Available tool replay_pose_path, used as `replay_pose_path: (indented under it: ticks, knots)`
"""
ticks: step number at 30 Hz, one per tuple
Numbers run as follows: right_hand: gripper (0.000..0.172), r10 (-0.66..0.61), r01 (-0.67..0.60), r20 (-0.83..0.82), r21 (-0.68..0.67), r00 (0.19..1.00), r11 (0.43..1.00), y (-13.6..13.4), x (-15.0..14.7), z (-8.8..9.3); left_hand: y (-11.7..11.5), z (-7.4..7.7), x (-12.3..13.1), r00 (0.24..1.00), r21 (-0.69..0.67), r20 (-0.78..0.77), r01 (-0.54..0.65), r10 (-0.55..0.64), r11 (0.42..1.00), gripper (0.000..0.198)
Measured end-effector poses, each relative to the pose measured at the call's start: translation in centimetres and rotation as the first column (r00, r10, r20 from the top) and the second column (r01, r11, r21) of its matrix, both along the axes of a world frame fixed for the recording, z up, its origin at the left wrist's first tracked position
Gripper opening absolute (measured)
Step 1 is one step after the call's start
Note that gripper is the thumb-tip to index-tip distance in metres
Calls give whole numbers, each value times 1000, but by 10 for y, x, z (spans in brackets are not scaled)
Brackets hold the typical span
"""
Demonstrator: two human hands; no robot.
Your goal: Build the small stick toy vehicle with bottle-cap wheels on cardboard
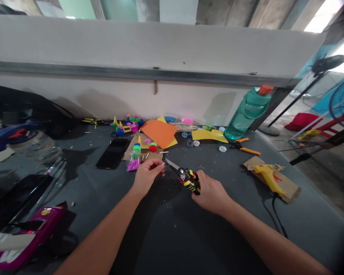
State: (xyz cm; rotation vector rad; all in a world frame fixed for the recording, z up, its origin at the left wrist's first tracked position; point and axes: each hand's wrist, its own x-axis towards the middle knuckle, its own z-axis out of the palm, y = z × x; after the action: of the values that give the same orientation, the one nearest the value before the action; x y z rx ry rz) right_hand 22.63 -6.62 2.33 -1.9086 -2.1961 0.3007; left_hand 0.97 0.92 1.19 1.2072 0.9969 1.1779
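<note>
My right hand [210,193] is closed round the black-and-yellow handles of a pair of cutters [185,175], whose metal blades point up and left. My left hand [147,173] is pinched on a small pale stick [162,164], held right at the blade tips. Both hands hover over the dark grey table [172,229] near its middle. Just beyond my left hand lie a bag of pink bits [133,163] and a cardboard piece with colourful caps [145,147].
A black phone [112,152] lies left of centre. Orange paper [159,132] and yellow paper [209,135] sit at the back, beside a teal bottle [246,112]. A yellow glue gun [268,175] rests on cardboard at right, orange pliers [245,147] behind it. A magenta toy car [25,238] is at left.
</note>
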Motion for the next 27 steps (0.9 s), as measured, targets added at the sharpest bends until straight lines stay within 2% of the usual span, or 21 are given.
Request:
replay_pose_path:
  ticks: [12,22,27]
  knots:
    - [32,29,-29,15,-8,999,1000,-2,-4,6,1,-4,1,1000,-27,-6,21,-21,999,19]
    - [31,94,-87,83,-83,992,993,-1,-5,14,1,-5,-1,999,39,-49,-11,13,999,12]
    - [29,80,-71,91,-100,993,992,-1,-5,11,2,-5,1,999,17,-34,-2,3,1000,14]
